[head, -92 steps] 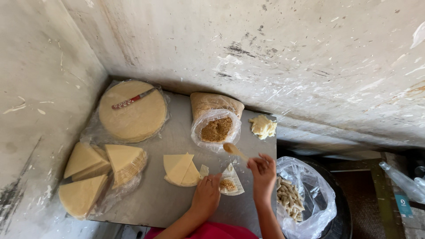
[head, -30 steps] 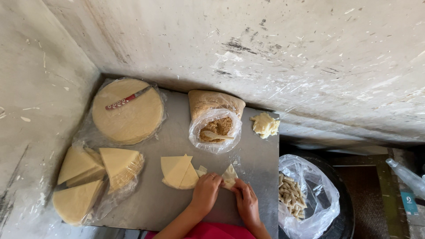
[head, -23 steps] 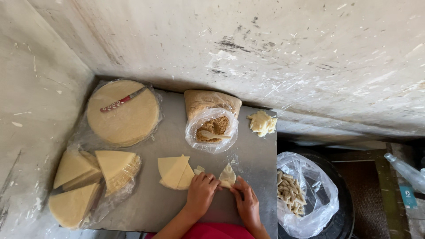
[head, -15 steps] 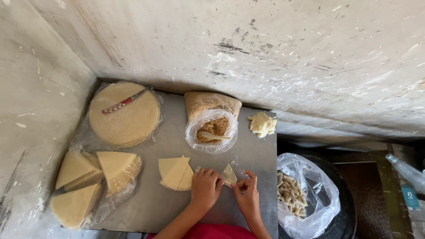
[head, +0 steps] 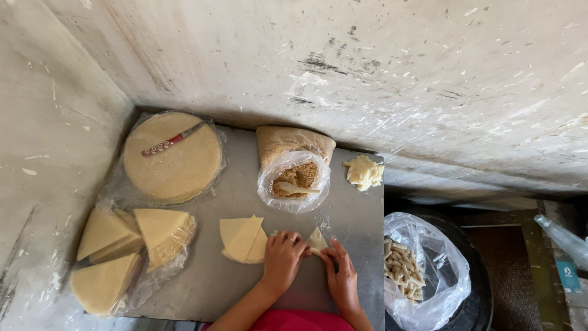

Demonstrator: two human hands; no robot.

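A small triangular wrapper piece lay on the grey board, just right of a loose stack of wrappers. Pressing unevenly, I judged, could split the thin sheet and spill filling. My left hand and right hand curled close together, fingertips pinching its edges. The filling bag stood behind.
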